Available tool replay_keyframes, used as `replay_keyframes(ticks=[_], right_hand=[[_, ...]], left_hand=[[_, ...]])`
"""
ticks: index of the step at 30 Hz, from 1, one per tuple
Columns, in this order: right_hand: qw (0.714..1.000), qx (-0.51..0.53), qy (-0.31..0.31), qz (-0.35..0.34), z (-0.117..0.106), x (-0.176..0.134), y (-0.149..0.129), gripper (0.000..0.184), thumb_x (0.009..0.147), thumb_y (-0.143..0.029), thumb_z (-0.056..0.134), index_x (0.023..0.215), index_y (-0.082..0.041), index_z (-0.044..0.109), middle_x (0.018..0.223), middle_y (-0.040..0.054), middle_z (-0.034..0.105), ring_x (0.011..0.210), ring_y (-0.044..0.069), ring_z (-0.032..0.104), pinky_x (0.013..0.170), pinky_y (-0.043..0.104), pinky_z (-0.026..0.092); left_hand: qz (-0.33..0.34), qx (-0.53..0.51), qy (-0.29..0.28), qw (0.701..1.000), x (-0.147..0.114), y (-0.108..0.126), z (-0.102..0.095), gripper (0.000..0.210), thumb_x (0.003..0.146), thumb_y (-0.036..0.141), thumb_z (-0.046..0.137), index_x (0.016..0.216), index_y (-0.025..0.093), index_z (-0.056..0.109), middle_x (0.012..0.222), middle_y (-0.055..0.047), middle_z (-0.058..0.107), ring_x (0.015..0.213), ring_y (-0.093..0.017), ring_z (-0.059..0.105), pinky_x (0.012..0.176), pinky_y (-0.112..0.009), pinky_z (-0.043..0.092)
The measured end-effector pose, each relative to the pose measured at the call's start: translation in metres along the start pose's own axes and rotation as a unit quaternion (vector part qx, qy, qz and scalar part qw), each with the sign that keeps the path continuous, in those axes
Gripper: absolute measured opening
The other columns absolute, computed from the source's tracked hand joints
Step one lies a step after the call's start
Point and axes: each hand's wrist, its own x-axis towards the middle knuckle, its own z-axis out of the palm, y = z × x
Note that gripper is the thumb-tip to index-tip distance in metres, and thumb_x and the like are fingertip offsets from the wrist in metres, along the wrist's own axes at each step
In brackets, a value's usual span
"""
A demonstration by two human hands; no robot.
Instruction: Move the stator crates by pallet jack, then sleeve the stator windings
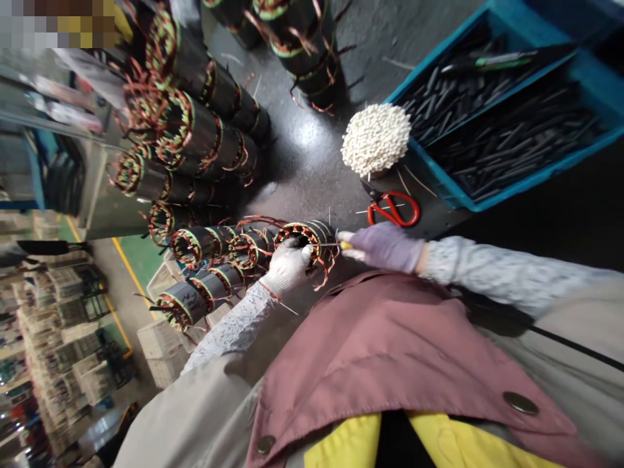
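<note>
A motor stator (322, 231) with copper windings and loose leads lies near the table's front edge, its round opening facing left. My left hand (287, 268), in a white glove with dark fingertips, grips the stator's rim, some fingers reaching into the opening. My right hand (387, 247), in a lavender glove, is closed round a thin tool (346, 246) with a yellow handle. The tool's narrow metal shaft points left across the stator's end, close to my left thumb. Its tip is too small to make out.
More stators (199, 244) lie in rows at left; others (307, 52) stand behind. Right of them are a bundle of white cords (376, 140), red-handled scissors (394, 208) and a blue divided bin (470, 201) of black sleeves. A co-worker's gloved arm (90, 71) shows at upper left.
</note>
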Motion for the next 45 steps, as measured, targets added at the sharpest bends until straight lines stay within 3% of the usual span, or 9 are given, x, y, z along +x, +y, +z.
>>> replay_keyframes(ticks=[4,7,9,12,14,19,27,38,45], right_hand=[[0.987,0.154,0.035,0.034,0.001,0.025,-0.027,0.035,0.096,-0.04,0.049,0.114,-0.014,0.064,0.101,0.0142,0.071,0.088,0.024,0.066,0.066,0.027,0.04],[0.91,0.407,-0.032,0.071,0.016,0.031,-0.038,0.044,0.101,-0.043,0.037,0.097,-0.012,0.067,0.085,0.0106,0.072,0.068,0.016,0.064,0.061,0.025,0.044],[0.872,0.481,-0.066,0.063,0.028,0.028,-0.035,0.05,0.103,-0.041,0.027,0.098,-0.011,0.067,0.079,0.0093,0.071,0.059,0.014,0.062,0.058,0.024,0.045],[0.943,0.327,0.017,0.064,0.042,0.013,-0.016,0.038,0.097,-0.04,0.044,0.114,-0.015,0.067,0.094,0.0093,0.074,0.076,0.018,0.068,0.067,0.026,0.047],[0.975,0.179,0.069,0.114,0.05,-0.002,0.001,0.043,0.093,-0.041,0.053,0.129,-0.019,0.061,0.107,0.0099,0.073,0.092,0.023,0.068,0.075,0.03,0.047],[0.977,0.128,0.042,0.166,0.06,-0.022,0.011,0.054,0.098,-0.048,0.041,0.145,-0.022,0.048,0.122,0.0101,0.068,0.106,0.025,0.066,0.078,0.031,0.044],[0.978,0.133,0.035,0.159,0.056,-0.003,0.006,0.054,0.1,-0.053,0.031,0.138,-0.023,0.053,0.111,0.011,0.07,0.1,0.027,0.065,0.071,0.031,0.038],[0.99,0.101,-0.047,0.081,0.039,0.011,0.027,0.054,0.099,-0.051,0.034,0.135,-0.017,0.056,0.102,0.0156,0.071,0.094,0.029,0.066,0.073,0.033,0.038],[0.997,0.073,0.013,0.001,0.02,0.02,0.038,0.047,0.097,-0.043,0.041,0.119,-0.009,0.063,0.101,0.0212,0.069,0.095,0.032,0.063,0.077,0.038,0.04]], left_hand=[[-0.004,-0.005,0.03,1.0,-0.002,-0.006,0.002,0.037,0.081,0.042,0.061,0.104,0.014,0.067,0.094,-0.015,0.074,0.1,-0.031,0.067,0.099,-0.045,0.046],[0.028,0.0,0.03,0.999,-0.003,-0.013,0.002,0.035,0.083,0.039,0.06,0.11,0.016,0.065,0.098,-0.012,0.074,0.102,-0.029,0.066,0.096,-0.041,0.046],[0.052,0.012,0.017,0.998,-0.004,-0.019,0.001,0.034,0.084,0.038,0.06,0.111,0.018,0.064,0.099,-0.01,0.074,0.098,-0.027,0.067,0.094,-0.04,0.046],[0.063,0.035,0.013,0.997,-0.004,-0.025,0.001,0.033,0.085,0.039,0.059,0.11,0.017,0.063,0.097,-0.01,0.074,0.097,-0.026,0.067,0.095,-0.039,0.045],[0.063,0.055,0.017,0.996,-0.004,-0.027,0.001,0.033,0.084,0.041,0.06,0.107,0.017,0.064,0.094,-0.011,0.074,0.097,-0.027,0.067,0.094,-0.04,0.045],[0.065,0.083,0.025,0.994,-0.005,-0.027,0.0,0.034,0.084,0.043,0.058,0.103,0.016,0.065,0.087,-0.011,0.074,0.091,-0.029,0.069,0.094,-0.042,0.045],[0.045,0.091,0.012,0.995,-0.007,-0.029,-0.001,0.036,0.077,0.04,0.061,0.104,0.016,0.066,0.082,-0.01,0.074,0.086,-0.029,0.07,0.092,-0.042,0.045],[0.056,0.051,-0.006,0.997,-0.007,-0.03,0.001,0.032,0.077,0.039,0.061,0.101,0.018,0.065,0.081,-0.008,0.074,0.085,-0.028,0.07,0.089,-0.041,0.044],[0.059,0.07,-0.017,0.996,-0.008,-0.038,0.001,0.034,0.076,0.037,0.061,0.102,0.015,0.064,0.081,-0.01,0.073,0.085,-0.029,0.07,0.09,-0.041,0.044]])
